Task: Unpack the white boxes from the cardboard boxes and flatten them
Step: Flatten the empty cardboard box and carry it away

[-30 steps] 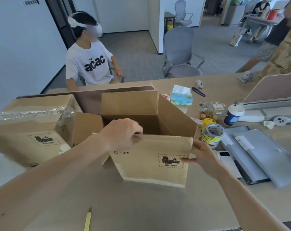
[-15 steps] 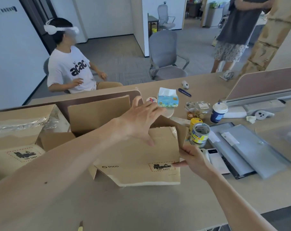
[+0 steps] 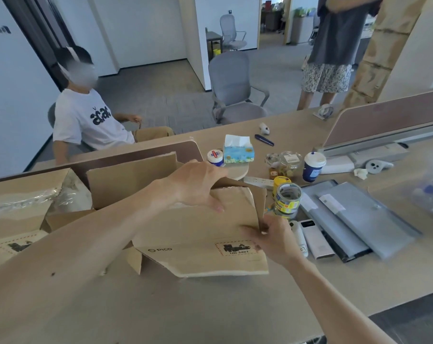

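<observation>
Cardboard box (image 3: 198, 234) lies flatter than before. Left hand (image 3: 198, 184) now grips its far flap; right hand (image 3: 270, 238) pinches its right corner.

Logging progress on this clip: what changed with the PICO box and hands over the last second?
The left hand left the near top edge, reached over and grips the far panel, folding the cardboard box from open toward flat. The right hand stayed pinching its right edge. The taped carton and tape rolls stayed put.
</observation>
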